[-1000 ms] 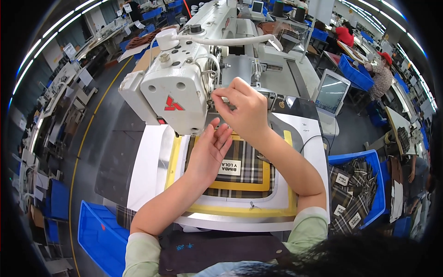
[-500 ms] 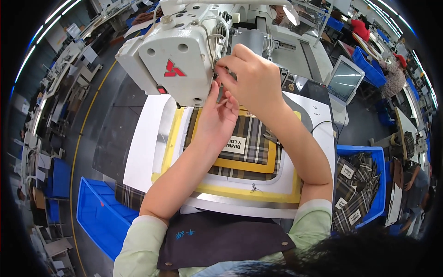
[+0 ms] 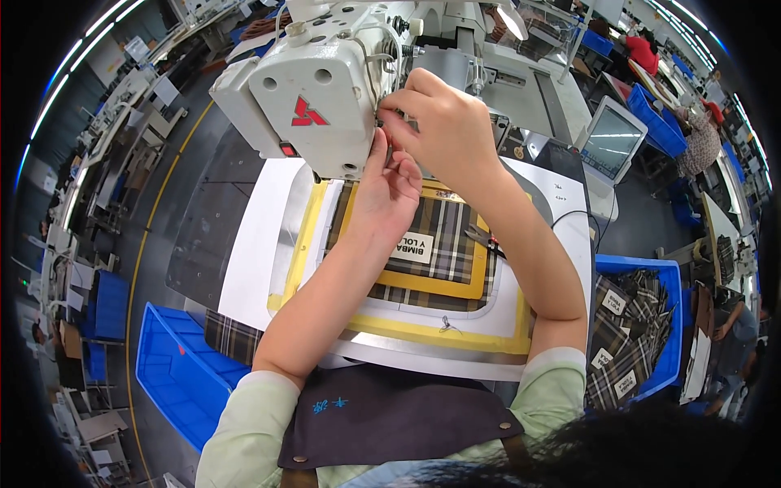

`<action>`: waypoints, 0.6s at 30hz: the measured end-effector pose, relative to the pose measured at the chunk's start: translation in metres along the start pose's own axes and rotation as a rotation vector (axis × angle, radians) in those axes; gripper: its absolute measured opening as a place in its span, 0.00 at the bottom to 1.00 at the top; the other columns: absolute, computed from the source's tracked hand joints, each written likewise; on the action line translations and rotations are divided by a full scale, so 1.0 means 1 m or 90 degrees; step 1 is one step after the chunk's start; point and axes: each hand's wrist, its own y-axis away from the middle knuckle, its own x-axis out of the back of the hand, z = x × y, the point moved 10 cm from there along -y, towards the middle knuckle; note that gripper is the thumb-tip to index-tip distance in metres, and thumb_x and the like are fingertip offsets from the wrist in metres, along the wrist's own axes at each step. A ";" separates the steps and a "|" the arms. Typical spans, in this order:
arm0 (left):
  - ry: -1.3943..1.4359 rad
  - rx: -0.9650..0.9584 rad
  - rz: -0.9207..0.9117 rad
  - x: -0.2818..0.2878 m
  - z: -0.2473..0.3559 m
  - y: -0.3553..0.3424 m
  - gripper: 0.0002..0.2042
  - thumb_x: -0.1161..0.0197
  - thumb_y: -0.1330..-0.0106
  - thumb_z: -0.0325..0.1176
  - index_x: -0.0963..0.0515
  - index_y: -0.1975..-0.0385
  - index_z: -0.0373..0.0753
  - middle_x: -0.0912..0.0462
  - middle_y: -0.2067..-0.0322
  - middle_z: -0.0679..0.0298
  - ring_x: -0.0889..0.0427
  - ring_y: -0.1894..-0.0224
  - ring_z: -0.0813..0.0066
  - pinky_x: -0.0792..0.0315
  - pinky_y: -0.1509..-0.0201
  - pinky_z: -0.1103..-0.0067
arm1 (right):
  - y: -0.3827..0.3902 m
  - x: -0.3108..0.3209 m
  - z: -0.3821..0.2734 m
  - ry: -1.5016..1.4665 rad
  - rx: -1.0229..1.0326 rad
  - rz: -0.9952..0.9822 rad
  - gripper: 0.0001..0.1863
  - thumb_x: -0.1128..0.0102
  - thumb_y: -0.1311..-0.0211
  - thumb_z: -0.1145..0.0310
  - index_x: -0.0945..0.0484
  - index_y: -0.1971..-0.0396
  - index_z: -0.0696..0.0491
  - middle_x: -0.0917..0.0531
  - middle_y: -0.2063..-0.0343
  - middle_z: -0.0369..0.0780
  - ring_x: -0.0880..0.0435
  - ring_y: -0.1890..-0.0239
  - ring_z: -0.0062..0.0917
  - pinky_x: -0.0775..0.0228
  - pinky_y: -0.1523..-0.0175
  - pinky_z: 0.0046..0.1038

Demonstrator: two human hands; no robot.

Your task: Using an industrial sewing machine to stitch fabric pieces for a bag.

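Observation:
My right hand [image 3: 443, 134] is pinched at the needle side of the white sewing machine head [image 3: 317, 118]; what its fingertips hold is hidden. My left hand [image 3: 390, 183] sits just below, palm up, thumb raised to the needle area and fingers curled; I cannot make out what is between them. Under my hands lies plaid fabric [image 3: 439, 268] with a white label [image 3: 412, 248], inside a yellow frame [image 3: 427, 286] on a white template board [image 3: 252, 256]. Thread snips [image 3: 488, 240] lie beside my right forearm, and a small knot of thread [image 3: 447, 324] lies near the front.
Blue bins stand at left [image 3: 179, 374] and right [image 3: 667, 325], the right one full of plaid pieces [image 3: 618, 350]. A touchscreen [image 3: 606, 138] is at the right rear. Other workers sit at right, one in red [image 3: 643, 55], another in patterned clothing [image 3: 698, 142]. A yellow floor line [image 3: 159, 203] runs at left.
My left hand has risen from beneath the machine head to the needle area, its fingers curling more. My right hand stays pinched there. The view has also shifted, moving the machine higher in the picture.

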 end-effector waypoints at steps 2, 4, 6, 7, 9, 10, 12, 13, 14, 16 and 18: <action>-0.007 0.003 -0.033 -0.006 0.001 -0.001 0.07 0.41 0.35 0.38 0.27 0.63 0.43 0.27 0.75 0.74 0.28 0.74 0.89 0.27 0.69 0.91 | 0.001 -0.003 0.000 0.001 -0.008 -0.014 0.04 0.35 0.53 0.66 0.19 0.78 0.49 0.27 0.78 0.32 0.24 0.83 0.25 0.32 0.78 0.24; -0.003 0.003 -0.035 -0.012 0.000 -0.001 0.07 0.42 0.34 0.38 0.27 0.62 0.43 0.28 0.74 0.74 0.29 0.75 0.90 0.27 0.69 0.91 | 0.001 -0.005 0.001 0.002 -0.014 -0.028 0.04 0.35 0.53 0.66 0.18 0.78 0.49 0.26 0.78 0.32 0.24 0.83 0.25 0.32 0.78 0.24; 0.002 0.004 -0.037 -0.018 -0.001 0.000 0.07 0.44 0.33 0.37 0.27 0.62 0.43 0.28 0.74 0.74 0.30 0.75 0.90 0.27 0.69 0.92 | 0.002 -0.003 0.005 -0.017 -0.044 -0.030 0.04 0.35 0.53 0.66 0.18 0.77 0.49 0.26 0.78 0.33 0.24 0.82 0.25 0.31 0.77 0.24; 0.009 0.010 -0.033 -0.018 -0.001 0.001 0.06 0.44 0.32 0.37 0.27 0.62 0.43 0.29 0.74 0.74 0.30 0.75 0.90 0.27 0.69 0.92 | 0.001 -0.003 0.004 -0.017 -0.043 -0.030 0.04 0.35 0.53 0.66 0.18 0.77 0.49 0.26 0.78 0.33 0.24 0.82 0.25 0.31 0.77 0.24; 0.017 0.016 -0.029 -0.018 -0.001 0.001 0.06 0.45 0.32 0.36 0.27 0.62 0.43 0.29 0.74 0.74 0.30 0.75 0.90 0.27 0.69 0.92 | 0.001 -0.004 0.004 -0.017 -0.044 -0.033 0.04 0.35 0.53 0.66 0.18 0.77 0.49 0.26 0.78 0.33 0.24 0.82 0.25 0.31 0.77 0.25; 0.018 0.012 -0.035 -0.018 0.000 0.001 0.06 0.46 0.32 0.36 0.27 0.62 0.43 0.29 0.74 0.75 0.30 0.74 0.90 0.27 0.69 0.92 | 0.001 -0.004 0.004 -0.017 -0.044 -0.034 0.04 0.35 0.53 0.66 0.18 0.77 0.49 0.26 0.78 0.33 0.24 0.82 0.25 0.31 0.77 0.25; 0.020 0.008 -0.040 -0.020 0.000 0.001 0.05 0.46 0.31 0.36 0.27 0.62 0.43 0.30 0.74 0.75 0.30 0.74 0.90 0.28 0.69 0.91 | 0.001 -0.005 0.003 -0.015 -0.043 -0.035 0.04 0.35 0.53 0.66 0.18 0.77 0.49 0.26 0.78 0.33 0.24 0.82 0.25 0.31 0.76 0.25; 0.017 0.001 -0.033 -0.020 0.001 0.001 0.05 0.46 0.31 0.36 0.27 0.62 0.43 0.30 0.74 0.75 0.30 0.74 0.90 0.28 0.69 0.91 | 0.000 -0.004 0.003 -0.015 -0.043 -0.036 0.04 0.35 0.53 0.66 0.18 0.77 0.49 0.26 0.78 0.33 0.24 0.82 0.25 0.31 0.76 0.25; 0.013 -0.006 -0.026 -0.020 0.002 0.002 0.05 0.46 0.31 0.35 0.27 0.62 0.43 0.30 0.75 0.75 0.30 0.74 0.90 0.28 0.69 0.91 | 0.000 -0.004 0.002 -0.006 -0.037 -0.041 0.04 0.35 0.53 0.66 0.18 0.77 0.49 0.26 0.78 0.33 0.24 0.82 0.25 0.31 0.76 0.25; 0.008 -0.010 -0.017 -0.018 0.002 0.002 0.05 0.46 0.31 0.35 0.27 0.63 0.43 0.30 0.74 0.74 0.30 0.74 0.90 0.28 0.69 0.91 | 0.000 -0.004 0.002 0.003 -0.032 -0.046 0.04 0.36 0.53 0.66 0.18 0.77 0.49 0.26 0.78 0.32 0.24 0.82 0.25 0.31 0.77 0.25; 0.001 -0.014 -0.008 -0.018 0.002 0.002 0.05 0.46 0.31 0.35 0.27 0.63 0.43 0.29 0.74 0.74 0.30 0.73 0.89 0.29 0.69 0.90 | 0.000 -0.004 0.001 0.002 -0.014 -0.036 0.04 0.36 0.52 0.66 0.18 0.77 0.49 0.25 0.78 0.32 0.24 0.82 0.25 0.31 0.77 0.24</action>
